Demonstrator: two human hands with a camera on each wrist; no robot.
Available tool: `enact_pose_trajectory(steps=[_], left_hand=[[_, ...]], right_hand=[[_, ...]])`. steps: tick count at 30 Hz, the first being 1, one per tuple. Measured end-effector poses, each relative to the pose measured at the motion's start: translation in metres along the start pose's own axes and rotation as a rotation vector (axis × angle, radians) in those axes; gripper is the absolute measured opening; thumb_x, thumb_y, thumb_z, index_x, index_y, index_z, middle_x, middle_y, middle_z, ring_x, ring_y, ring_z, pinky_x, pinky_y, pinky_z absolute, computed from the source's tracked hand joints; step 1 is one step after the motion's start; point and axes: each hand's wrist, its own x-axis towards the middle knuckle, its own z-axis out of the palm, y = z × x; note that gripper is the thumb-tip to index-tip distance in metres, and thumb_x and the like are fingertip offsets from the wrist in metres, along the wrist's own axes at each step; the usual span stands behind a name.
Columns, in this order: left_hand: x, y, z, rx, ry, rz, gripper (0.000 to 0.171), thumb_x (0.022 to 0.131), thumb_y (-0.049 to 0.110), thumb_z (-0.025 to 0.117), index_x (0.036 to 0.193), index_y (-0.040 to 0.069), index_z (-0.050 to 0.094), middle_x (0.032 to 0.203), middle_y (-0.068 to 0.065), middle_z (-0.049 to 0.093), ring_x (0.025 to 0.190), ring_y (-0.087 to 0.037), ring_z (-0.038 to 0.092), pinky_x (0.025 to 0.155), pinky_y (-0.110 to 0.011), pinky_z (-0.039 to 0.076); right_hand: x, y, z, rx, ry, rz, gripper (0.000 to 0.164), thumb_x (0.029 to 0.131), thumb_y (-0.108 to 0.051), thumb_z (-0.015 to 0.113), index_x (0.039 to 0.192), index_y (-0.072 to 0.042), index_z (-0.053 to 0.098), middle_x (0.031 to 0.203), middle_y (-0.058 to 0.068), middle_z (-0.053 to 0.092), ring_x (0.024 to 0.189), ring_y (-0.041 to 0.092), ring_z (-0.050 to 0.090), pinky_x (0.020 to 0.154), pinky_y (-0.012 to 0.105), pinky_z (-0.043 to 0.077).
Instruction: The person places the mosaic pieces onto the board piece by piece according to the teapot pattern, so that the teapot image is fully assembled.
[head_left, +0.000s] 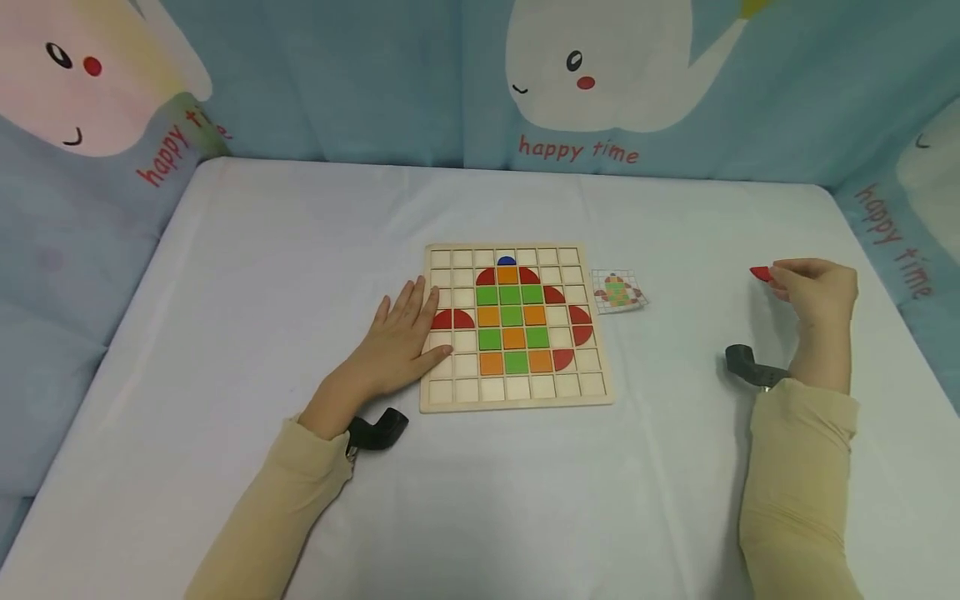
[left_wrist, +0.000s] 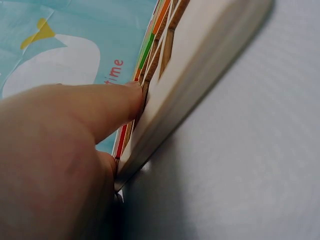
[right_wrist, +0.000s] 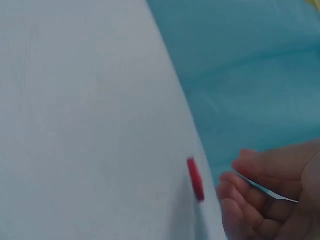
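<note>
My left hand (head_left: 396,340) rests with spread fingers on the left side of a wooden grid board (head_left: 517,408). In the left wrist view its thumb (left_wrist: 115,102) lies over the board's edge. Red, green, orange and blue pieces form a pattern on the board, with several green squares (head_left: 510,295). At the right my right hand (head_left: 813,287) is above the table, fingers loosely bent. A small red piece (head_left: 761,273) is at its fingertips in the head view. The right wrist view shows this red piece (right_wrist: 196,180) slightly blurred, with a gap from the fingers (right_wrist: 232,192).
A small pattern card (head_left: 618,292) lies just right of the board. White cloth covers the table (head_left: 315,225). Blue printed curtains (head_left: 390,83) hang behind and at the sides. Black curved devices (head_left: 378,429) are worn at both wrists.
</note>
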Motion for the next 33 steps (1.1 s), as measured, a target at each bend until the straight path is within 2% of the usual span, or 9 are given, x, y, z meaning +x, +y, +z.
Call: enact_pose_trajectory(steps=[5, 7, 9, 11, 16, 20, 24, 28, 33], left_hand=[[-0.001, -0.001, 0.002, -0.002, -0.003, 0.005, 0.081, 0.097, 0.046, 0.044, 0.151, 0.001, 0.002, 0.156, -0.017, -0.011, 0.143, -0.029, -0.013, 0.111, -0.051, -0.007], [0.000, 0.000, 0.004, -0.002, -0.006, 0.009, 0.082, 0.097, 0.046, 0.044, 0.151, 0.001, 0.002, 0.156, -0.017, -0.011, 0.143, -0.029, -0.013, 0.111, -0.051, -0.007], [0.000, 0.001, 0.005, -0.003, -0.006, 0.013, 0.082, 0.097, 0.046, 0.044, 0.151, 0.001, 0.002, 0.156, -0.017, -0.011, 0.142, -0.029, -0.013, 0.111, -0.051, -0.008], [0.001, 0.001, 0.005, -0.003, -0.002, 0.016, 0.081, 0.097, 0.046, 0.044, 0.151, 0.001, 0.002, 0.156, -0.017, -0.011, 0.142, -0.029, -0.013, 0.111, -0.051, -0.008], [0.000, -0.001, 0.003, 0.015, 0.007, 0.007, 0.081, 0.097, 0.045, 0.044, 0.151, 0.001, 0.002, 0.156, -0.017, -0.011, 0.142, -0.029, -0.013, 0.111, -0.051, -0.007], [-0.002, -0.002, 0.001, 0.013, 0.003, -0.005, 0.081, 0.097, 0.045, 0.043, 0.151, 0.001, 0.001, 0.156, -0.017, -0.012, 0.142, -0.028, -0.014, 0.111, -0.051, -0.008], [-0.003, -0.002, 0.000, 0.005, 0.006, -0.007, 0.081, 0.097, 0.045, 0.043, 0.151, 0.001, 0.001, 0.156, -0.017, -0.012, 0.142, -0.028, -0.013, 0.111, -0.050, -0.008], [-0.002, -0.001, -0.001, 0.009, 0.012, -0.004, 0.081, 0.097, 0.046, 0.043, 0.151, 0.002, 0.002, 0.156, -0.016, -0.011, 0.143, -0.028, -0.013, 0.111, -0.050, -0.008], [-0.001, 0.001, -0.001, 0.008, 0.005, -0.007, 0.080, 0.097, 0.047, 0.041, 0.151, 0.003, 0.002, 0.156, -0.015, -0.012, 0.143, -0.027, -0.013, 0.111, -0.049, -0.008]], right_hand=[[-0.013, -0.002, -0.012, -0.156, -0.064, 0.085, 0.009, 0.092, -0.035, 0.059, 0.088, -0.030, 0.064, 0.069, -0.024, 0.050, 0.062, -0.007, 0.053, 0.068, 0.014, 0.045], [-0.014, 0.001, -0.015, -0.140, -0.062, 0.092, 0.015, 0.091, -0.034, 0.060, 0.076, -0.035, 0.059, 0.070, -0.024, 0.049, 0.063, -0.006, 0.052, 0.062, 0.011, 0.042], [-0.013, 0.002, -0.014, -0.159, -0.066, 0.072, 0.014, 0.089, -0.037, 0.062, 0.076, -0.036, 0.058, 0.076, -0.022, 0.048, 0.069, -0.003, 0.049, 0.059, 0.011, 0.041], [-0.012, 0.002, -0.011, -0.227, -0.068, 0.018, 0.009, 0.088, -0.040, 0.062, 0.084, -0.033, 0.060, 0.081, -0.020, 0.046, 0.075, 0.003, 0.045, 0.060, 0.013, 0.039], [-0.005, -0.003, 0.001, -0.349, -0.072, -0.112, 0.034, 0.090, -0.037, 0.061, 0.110, -0.010, 0.060, 0.073, -0.025, 0.043, 0.079, 0.008, 0.041, 0.061, 0.016, 0.037], [-0.006, -0.011, 0.009, -0.386, -0.071, -0.169, 0.037, 0.091, -0.026, 0.062, 0.114, 0.002, 0.056, 0.071, -0.024, 0.042, 0.074, 0.004, 0.043, 0.058, 0.015, 0.037], [-0.014, -0.024, 0.018, -0.369, -0.055, -0.233, 0.022, 0.089, -0.016, 0.064, 0.103, -0.001, 0.057, 0.065, -0.026, 0.043, 0.064, -0.003, 0.044, 0.055, 0.012, 0.038], [-0.029, -0.049, 0.035, -0.252, -0.069, -0.304, 0.017, 0.089, -0.013, 0.064, 0.101, -0.001, 0.061, 0.061, -0.028, 0.047, 0.055, -0.010, 0.049, 0.054, 0.009, 0.041], [-0.061, -0.082, 0.067, -0.141, -0.152, -0.427, 0.029, 0.090, -0.005, 0.061, 0.118, 0.004, 0.060, 0.078, -0.010, 0.054, 0.062, -0.007, 0.055, 0.061, 0.007, 0.046]])
